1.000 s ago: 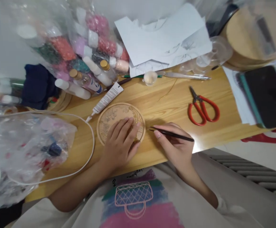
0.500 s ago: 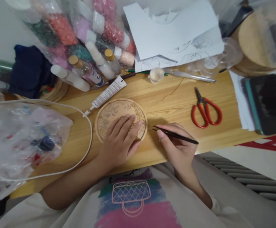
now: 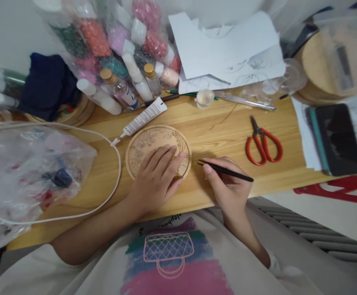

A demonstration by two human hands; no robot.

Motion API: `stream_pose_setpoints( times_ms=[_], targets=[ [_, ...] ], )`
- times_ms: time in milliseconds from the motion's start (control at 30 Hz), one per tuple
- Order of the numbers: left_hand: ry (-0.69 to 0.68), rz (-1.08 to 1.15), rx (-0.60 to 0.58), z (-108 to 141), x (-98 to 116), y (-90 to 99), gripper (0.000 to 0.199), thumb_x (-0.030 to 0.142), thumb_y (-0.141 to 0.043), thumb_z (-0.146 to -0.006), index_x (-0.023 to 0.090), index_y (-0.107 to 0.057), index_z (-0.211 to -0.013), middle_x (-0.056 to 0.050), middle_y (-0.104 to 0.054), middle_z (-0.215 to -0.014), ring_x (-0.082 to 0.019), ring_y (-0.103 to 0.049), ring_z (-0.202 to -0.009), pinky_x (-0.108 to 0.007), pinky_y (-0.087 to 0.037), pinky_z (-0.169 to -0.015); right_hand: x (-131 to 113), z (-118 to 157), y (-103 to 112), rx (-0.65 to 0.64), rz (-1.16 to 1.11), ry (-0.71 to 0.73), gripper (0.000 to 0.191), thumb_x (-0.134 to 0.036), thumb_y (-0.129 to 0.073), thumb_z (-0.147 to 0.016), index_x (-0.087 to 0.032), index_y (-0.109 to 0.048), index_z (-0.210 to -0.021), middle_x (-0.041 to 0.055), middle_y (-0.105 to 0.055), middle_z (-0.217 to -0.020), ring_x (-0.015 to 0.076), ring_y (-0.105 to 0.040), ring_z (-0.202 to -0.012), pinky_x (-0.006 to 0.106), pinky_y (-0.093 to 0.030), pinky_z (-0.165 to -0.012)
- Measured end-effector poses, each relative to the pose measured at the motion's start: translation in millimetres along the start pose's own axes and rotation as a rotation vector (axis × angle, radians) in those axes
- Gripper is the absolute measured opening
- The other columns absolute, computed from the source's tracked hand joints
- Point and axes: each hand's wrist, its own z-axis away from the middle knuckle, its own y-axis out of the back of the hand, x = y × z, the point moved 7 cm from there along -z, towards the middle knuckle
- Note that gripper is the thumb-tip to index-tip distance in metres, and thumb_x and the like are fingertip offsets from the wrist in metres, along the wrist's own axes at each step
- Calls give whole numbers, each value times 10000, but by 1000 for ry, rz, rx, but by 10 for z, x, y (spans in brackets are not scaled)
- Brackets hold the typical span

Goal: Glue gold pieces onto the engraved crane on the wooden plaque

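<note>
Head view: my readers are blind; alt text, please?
A person's left hand rests on a round, patterned board; the right hand holds dark tweezers beside it. Red-handled scissors and a white tube lie nearby on the table.

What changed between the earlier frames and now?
Nothing visibly moved, taken up or let go; only the camera view shifted slightly. Left hand stays resting on the round patterned board; right hand still holds the black tweezers, tips just right of the board. White nozzled tube unmoved.
</note>
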Motion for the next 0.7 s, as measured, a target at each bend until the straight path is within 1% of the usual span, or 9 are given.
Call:
stream_pose_setpoints(
  times_ms=[167,233,333,433,533,600,700],
  targets=[
    [-5,-26,-10,-10,15,-3,419,270,-496,-974,126,-511,-1368,-197,-546,-1393,-330,-488,-1333,-499,-399,-1105,18,7,6,10,-9,5,123,-212,-725,-850,-267,-764,-953,-5,-718,-816,123,-646,-705,278,-531,-632],
    [-11,-35,-10,-15,22,2,397,274,-495,-975,130,-531,-1343,-197,-547,-1391,-332,-494,-1326,-502,-410,-1097,28,9,7,15,-11,-2,117,-222,-725,-852,-268,-763,-953,-3,-717,-815,127,-646,-706,282,-526,-626],
    [-5,-28,-21,-18,15,-1,429,276,-482,-979,109,-489,-1373,-192,-556,-1388,-325,-495,-1328,-494,-406,-1109,31,8,5,18,-22,-3,121,-219,-726,-853,-274,-763,-954,-6,-717,-812,124,-643,-699,278,-511,-608],
    [8,-2,-15,-13,-1,1,510,278,-477,-980,89,-393,-1447,-189,-554,-1400,-315,-493,-1335,-485,-395,-1122,25,8,5,19,-23,2,122,-220,-724,-854,-276,-763,-955,-6,-715,-808,123,-640,-690,278,-505,-599],
    [22,25,-20,-4,-15,-6,557,281,-486,-980,125,-339,-1494,-175,-542,-1421,-308,-485,-1346,-488,-390,-1126,30,10,8,21,-9,-12,108,-243,-721,-856,-271,-762,-952,1,-715,-810,132,-644,-695,291,-515,-608],
    [17,28,-28,-1,-12,-11,530,273,-495,-977,139,-383,-1476,-177,-539,-1421,-314,-477,-1353,-496,-387,-1127,29,11,9,22,-6,-14,105,-249,-721,-856,-268,-761,-951,2,-715,-809,133,-645,-698,291,-515,-607],
    [-2,7,-29,-4,4,-4,455,263,-520,-963,136,-495,-1399,-195,-537,-1409,-332,-477,-1349,-507,-395,-1116,28,10,11,26,-12,-15,106,-244,-725,-852,-268,-762,-949,1,-713,-810,133,-647,-703,289,-515,-612]
  ],
)
